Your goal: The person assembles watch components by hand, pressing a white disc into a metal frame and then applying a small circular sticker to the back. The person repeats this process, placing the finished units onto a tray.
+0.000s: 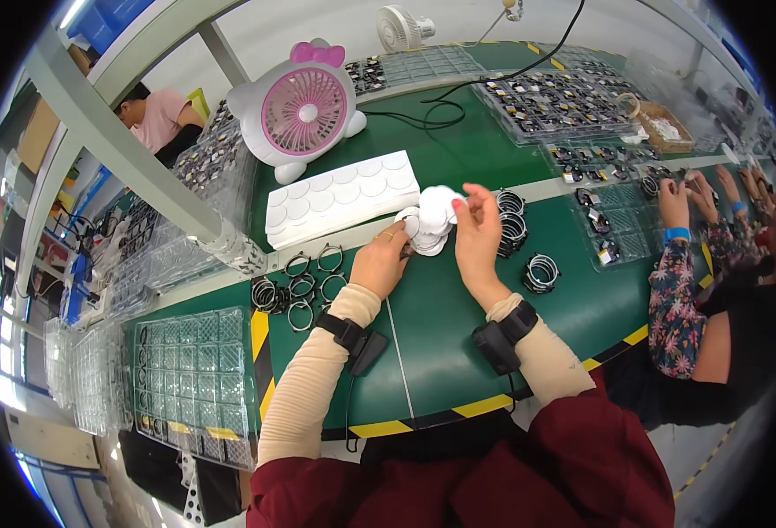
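Several white round discs (429,239) lie fanned in a loose pile between my hands, over the green table. My left hand (384,260) is closed at the pile's left side, its fingertips pinching the edge of the discs. With thumb and fingers my right hand (479,236) grips white discs at the upper right of the pile. Behind the hands is a stack of white sheets (340,195) marked with rows of circles. Dark rings (302,286) with metallic rims lie left of my left hand. More rings (512,224) are stacked beside my right hand, with another stack (541,274) nearer me.
A pink and white fan (304,114) stands behind the sheets. Clear plastic trays (196,370) are at the left edge; trays of small black parts (555,101) fill the far right. Co-workers' hands (674,204) work at right. A metal post (133,141) rises at left.
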Demonstrator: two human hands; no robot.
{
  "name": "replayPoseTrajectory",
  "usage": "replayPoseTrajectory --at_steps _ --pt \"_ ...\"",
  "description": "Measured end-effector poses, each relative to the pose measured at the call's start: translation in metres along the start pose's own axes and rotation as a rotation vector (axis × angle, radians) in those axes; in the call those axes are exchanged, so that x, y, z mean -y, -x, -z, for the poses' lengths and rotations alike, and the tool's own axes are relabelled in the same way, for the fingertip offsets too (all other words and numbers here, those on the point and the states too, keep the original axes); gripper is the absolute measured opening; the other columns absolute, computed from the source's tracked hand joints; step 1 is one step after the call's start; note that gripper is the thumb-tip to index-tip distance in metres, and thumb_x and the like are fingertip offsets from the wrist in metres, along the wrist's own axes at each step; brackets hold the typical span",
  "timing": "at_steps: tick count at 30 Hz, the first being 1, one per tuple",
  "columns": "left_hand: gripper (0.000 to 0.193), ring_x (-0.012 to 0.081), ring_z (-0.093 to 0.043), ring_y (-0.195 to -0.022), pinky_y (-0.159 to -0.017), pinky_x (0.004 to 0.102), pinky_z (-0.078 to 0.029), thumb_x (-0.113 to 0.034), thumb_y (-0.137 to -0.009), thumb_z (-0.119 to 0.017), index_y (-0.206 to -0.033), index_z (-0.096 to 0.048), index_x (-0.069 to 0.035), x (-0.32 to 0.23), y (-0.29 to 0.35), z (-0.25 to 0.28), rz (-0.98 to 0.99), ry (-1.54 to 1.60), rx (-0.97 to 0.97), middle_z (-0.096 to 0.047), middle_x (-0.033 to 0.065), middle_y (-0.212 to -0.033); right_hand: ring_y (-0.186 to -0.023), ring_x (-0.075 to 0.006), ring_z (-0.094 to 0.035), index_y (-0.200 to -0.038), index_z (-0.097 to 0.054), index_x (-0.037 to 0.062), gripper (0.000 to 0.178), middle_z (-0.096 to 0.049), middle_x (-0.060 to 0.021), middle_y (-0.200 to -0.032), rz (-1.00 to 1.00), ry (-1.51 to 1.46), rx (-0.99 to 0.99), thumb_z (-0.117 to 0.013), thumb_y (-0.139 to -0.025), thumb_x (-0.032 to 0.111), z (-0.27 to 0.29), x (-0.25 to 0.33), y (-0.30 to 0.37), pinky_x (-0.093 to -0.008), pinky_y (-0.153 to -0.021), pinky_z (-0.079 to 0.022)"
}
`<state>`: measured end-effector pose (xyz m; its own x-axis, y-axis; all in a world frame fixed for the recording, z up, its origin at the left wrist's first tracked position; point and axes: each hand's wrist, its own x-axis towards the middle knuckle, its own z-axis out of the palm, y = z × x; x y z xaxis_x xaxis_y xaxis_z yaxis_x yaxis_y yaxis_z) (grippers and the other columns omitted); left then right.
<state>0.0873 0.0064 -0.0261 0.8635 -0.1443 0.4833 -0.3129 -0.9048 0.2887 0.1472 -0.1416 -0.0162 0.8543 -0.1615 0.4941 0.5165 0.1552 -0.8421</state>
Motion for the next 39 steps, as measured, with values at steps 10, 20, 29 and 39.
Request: replayPoseTrajectory --at_steps 10,20,29,39 --pt "0.020 0.0153 -0.059 -0.076 -0.069 0.0283 -0.048 -0.007 -0.077 -0.062 -0.095 -0.055 -0.003 0.028 -0.001 0.008 0.327 0.683 0.006 -0.060 0.0051 -0.089 -0.092 -0.0237 -0.051 -0.095 -0.056 0.0077 0.023 -0.055 -0.0079 -0.093 0.116 0.786 0.386 -0.064 -0.075 0.016 -0.007 -0.027 -0.004 -0.0360 -0.081 -0.039" --pt "0.013 0.0134 -0.058 -0.077 -0.074 0.0263 -0.049 -0.014 -0.089 -0.051 -0.096 -0.051 -0.003 0.000 0.011 0.069 0.802 1.167 -0.033 -0.060 0.0085 -0.096 -0.112 -0.0290 -0.043 -0.101 -0.059 0.0080 0.029 -0.053 -0.0112 -0.112 0.561 0.976 0.322 -0.062 -0.075 0.019 -0.004 -0.013 -0.002 -0.0403 -0.093 -0.033" --pt "0.014 0.0071 -0.053 -0.062 -0.057 0.0209 -0.046 -0.012 -0.089 -0.051 -0.098 -0.054 -0.002 -0.090 0.117 0.110 0.689 1.043 0.491 -0.060 0.0044 -0.082 -0.110 -0.0271 -0.045 -0.111 -0.056 0.0044 0.040 -0.054 -0.0112 -0.113 0.590 0.719 0.484 -0.063 -0.074 0.017 -0.063 0.000 -0.037 -0.0382 -0.089 -0.038" --pt "0.019 0.0075 -0.054 -0.064 -0.059 0.0200 -0.044 -0.013 -0.087 -0.055 -0.104 -0.055 -0.004 -0.097 0.180 0.101 0.899 1.193 0.359 -0.060 0.0041 -0.083 -0.086 -0.0250 -0.056 -0.083 -0.068 0.0097 0.017 -0.065 -0.0074 -0.081 0.402 1.010 0.954 -0.061 -0.072 0.021 -0.083 -0.010 -0.067 -0.0377 -0.075 -0.044"
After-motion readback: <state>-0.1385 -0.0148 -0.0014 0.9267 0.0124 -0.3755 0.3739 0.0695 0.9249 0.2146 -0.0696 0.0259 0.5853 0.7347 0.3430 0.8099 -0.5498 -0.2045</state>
